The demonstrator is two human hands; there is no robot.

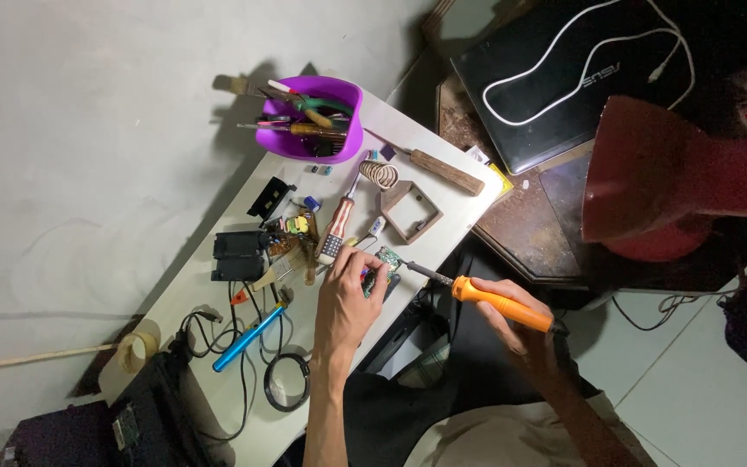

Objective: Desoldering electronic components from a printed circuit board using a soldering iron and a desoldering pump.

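My left hand (pixel 346 298) pinches a small green circuit board (pixel 379 266) near the right edge of a white table (pixel 218 285). My right hand (pixel 516 333) grips an orange-handled soldering iron (pixel 499 303), its dark metal tip reaching left onto the board. A brown-handled screwdriver (pixel 339 227) lies just above my left hand. My legs in dark trousers are below the table edge.
A purple bowl (pixel 315 117) of hand tools stands at the table's far end. Close by lie a coiled iron stand on a wooden block (pixel 417 164), a black box (pixel 239 255), a blue pen-like tool (pixel 248 337), black cables and a tape roll (pixel 138 346). A closed laptop (pixel 564 78) and red stool (pixel 667 177) sit to the right.
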